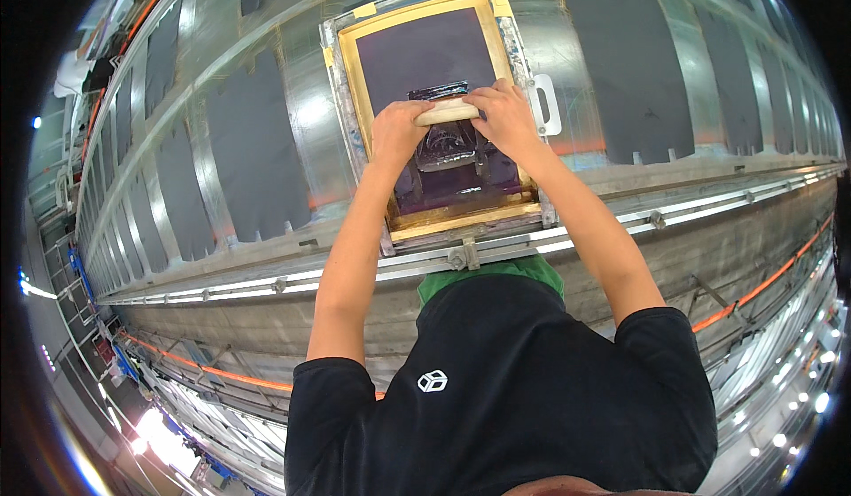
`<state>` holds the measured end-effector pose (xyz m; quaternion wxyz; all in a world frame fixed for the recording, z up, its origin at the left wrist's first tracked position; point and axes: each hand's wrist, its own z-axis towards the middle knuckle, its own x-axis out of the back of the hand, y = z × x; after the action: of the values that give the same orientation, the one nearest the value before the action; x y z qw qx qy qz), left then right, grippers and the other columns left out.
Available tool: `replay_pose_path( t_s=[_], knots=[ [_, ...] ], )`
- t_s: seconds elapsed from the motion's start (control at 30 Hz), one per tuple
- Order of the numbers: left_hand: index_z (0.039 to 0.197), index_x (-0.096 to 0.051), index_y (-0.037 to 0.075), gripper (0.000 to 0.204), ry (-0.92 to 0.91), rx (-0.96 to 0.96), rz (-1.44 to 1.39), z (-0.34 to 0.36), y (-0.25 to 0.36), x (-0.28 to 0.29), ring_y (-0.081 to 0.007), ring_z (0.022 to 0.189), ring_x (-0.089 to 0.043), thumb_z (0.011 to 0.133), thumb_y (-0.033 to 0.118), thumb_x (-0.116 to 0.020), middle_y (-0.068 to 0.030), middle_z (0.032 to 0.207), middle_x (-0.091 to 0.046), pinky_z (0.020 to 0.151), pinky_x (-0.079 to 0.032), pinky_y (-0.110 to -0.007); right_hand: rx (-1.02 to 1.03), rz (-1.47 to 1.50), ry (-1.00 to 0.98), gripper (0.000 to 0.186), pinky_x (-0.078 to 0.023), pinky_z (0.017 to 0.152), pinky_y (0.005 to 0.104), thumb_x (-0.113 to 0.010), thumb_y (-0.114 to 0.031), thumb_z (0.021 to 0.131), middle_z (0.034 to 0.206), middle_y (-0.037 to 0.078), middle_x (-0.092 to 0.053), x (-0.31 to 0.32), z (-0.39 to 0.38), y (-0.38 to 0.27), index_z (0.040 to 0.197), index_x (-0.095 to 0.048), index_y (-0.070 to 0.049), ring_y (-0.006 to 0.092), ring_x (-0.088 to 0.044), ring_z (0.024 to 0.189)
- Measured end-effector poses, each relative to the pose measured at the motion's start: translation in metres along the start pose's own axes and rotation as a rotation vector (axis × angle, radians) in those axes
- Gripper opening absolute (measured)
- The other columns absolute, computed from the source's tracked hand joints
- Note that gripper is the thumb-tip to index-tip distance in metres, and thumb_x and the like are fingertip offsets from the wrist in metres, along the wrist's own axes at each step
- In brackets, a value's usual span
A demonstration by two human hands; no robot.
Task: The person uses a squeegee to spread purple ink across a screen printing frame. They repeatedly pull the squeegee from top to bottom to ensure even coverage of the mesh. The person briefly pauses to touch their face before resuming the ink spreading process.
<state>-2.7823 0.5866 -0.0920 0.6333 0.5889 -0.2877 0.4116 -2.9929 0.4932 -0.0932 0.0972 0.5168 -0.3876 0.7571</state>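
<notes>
Inside a screen-printing frame with yellow-taped inner edges, a squeegee with a pale wooden grip stands across the dark mesh. My left hand is closed on the left end of that grip. On its right end, my right hand is closed as well. Glossy dark ink lies on the mesh on the near side of the grip, and a wet dark strip shows just beyond it. The squeegee's blade edge is hidden. Both forearms reach forward over the near side of the frame.
Dark grey fabric pieces lie in rows along the long metal table, more of them to the right. A white handle sticks out from the frame's right side. A metal rail with a clamp runs along the near edge.
</notes>
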Motion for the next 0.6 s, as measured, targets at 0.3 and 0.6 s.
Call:
replay_pose_path(
  t_s=[0.3, 0.6],
  knots=[
    [0.109, -0.076, 0.011, 0.044, -0.089, 0.016, 0.009, -0.128, 0.03, -0.025, -0.0264, 0.106, -0.069, 0.067, -0.002, -0.075, -0.0044, 0.113, -0.075, 0.092, -0.055, -0.039, -0.033, 0.155, -0.226, 0.048, -0.045, 0.099, 0.0453, -0.082, -0.02, 0.075, 0.124, 0.009, -0.066, 0.003, -0.118, -0.036, 0.121, -0.072, -0.011, 0.0306, -0.057, 0.114],
    [0.129, -0.067, 0.012, 0.063, -0.183, -0.002, -0.015, -0.134, 0.043, -0.021, -0.0311, 0.129, -0.057, 0.068, 0.001, -0.075, -0.0057, 0.14, -0.063, 0.107, -0.047, -0.044, -0.577, 0.469, 0.31, 0.039, -0.048, 0.074, 0.0384, -0.071, -0.031, 0.093, 0.084, 0.013, -0.064, -0.012, -0.029, 0.125, 0.127, -0.067, -0.014, 0.025, -0.059, 0.077]
  ],
)
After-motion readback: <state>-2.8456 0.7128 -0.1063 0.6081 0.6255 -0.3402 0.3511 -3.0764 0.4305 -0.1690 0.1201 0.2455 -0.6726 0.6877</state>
